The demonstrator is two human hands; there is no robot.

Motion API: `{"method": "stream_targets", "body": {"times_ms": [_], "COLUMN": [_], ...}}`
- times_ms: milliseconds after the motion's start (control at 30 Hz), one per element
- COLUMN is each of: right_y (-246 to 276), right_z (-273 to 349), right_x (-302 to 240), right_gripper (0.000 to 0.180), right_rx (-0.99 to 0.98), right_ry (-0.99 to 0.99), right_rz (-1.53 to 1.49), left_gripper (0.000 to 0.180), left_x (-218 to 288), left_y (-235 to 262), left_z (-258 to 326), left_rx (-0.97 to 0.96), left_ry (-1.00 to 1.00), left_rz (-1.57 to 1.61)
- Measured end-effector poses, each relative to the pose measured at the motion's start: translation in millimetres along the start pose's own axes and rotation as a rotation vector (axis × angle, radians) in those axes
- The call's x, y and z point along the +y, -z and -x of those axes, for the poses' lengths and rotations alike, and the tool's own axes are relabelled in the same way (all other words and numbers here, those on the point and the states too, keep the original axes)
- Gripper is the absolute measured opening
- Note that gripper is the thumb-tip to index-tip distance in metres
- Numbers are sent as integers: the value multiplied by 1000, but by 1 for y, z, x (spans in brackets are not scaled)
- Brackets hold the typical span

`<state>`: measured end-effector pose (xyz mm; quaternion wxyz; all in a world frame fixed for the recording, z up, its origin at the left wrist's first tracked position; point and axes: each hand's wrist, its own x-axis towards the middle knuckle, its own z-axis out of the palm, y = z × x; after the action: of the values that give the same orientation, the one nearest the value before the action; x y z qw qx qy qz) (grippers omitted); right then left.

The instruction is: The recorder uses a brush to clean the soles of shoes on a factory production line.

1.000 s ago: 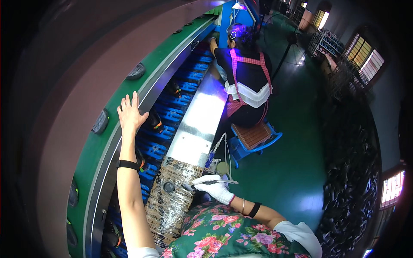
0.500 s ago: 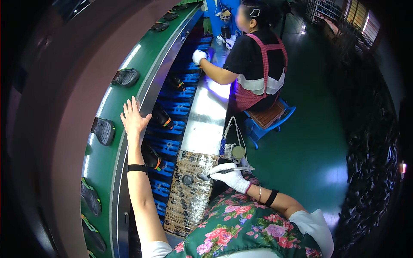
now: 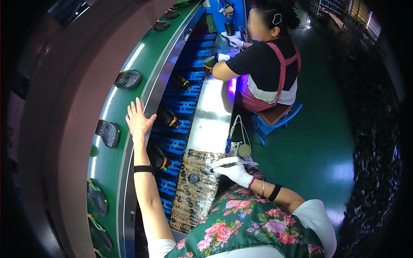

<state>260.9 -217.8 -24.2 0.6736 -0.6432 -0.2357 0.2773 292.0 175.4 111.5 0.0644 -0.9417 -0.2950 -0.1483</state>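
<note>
My left hand (image 3: 140, 121), bare with fingers spread, reaches over the metal edge of the green conveyor belt and holds nothing. Beside it, on the belt, are dark shoe soles (image 3: 108, 133). My right hand (image 3: 234, 173), in a white knitted glove, is closed round a slim brush (image 3: 208, 171), its dark tip pointing left. A thin pale tube runs by that hand. Under the brush lies a tape-covered cardboard sheet (image 3: 193, 206) with a small round dark piece (image 3: 193, 178) on it. Dark shoes with orange trim (image 3: 157, 157) sit on the blue slatted rack, right of my left forearm.
The green belt (image 3: 129, 105) runs along the left, edged by a metal rail (image 3: 148, 96). Ahead, a co-worker (image 3: 269, 60) sits on a blue stool (image 3: 279, 116) at the metal bench (image 3: 208, 122), gloved hands on a shoe. A dark pile (image 3: 374, 159) lines the far right.
The view has shifted slightly, so most things sit farther right. The co-worker has turned and now has a shoe at the bench. My hands keep nearly the same pose.
</note>
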Motion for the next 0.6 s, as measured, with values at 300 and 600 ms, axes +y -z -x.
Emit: {"method": "stream_targets", "body": {"times_ms": [300,600], "right_y": [10,19], "right_z": [-6,2], "right_x": [-4,6], "right_gripper": [14,14], "right_rx": [25,73], "right_ry": [-12,-122], "right_rz": [-54,-93], "left_gripper": [109,103], "left_x": [1,3], "left_y": [3,3], "left_z": [-2,-9], "left_rx": [-29,-19], "left_ry": [-43,-41], "left_rz": [7,92]}}
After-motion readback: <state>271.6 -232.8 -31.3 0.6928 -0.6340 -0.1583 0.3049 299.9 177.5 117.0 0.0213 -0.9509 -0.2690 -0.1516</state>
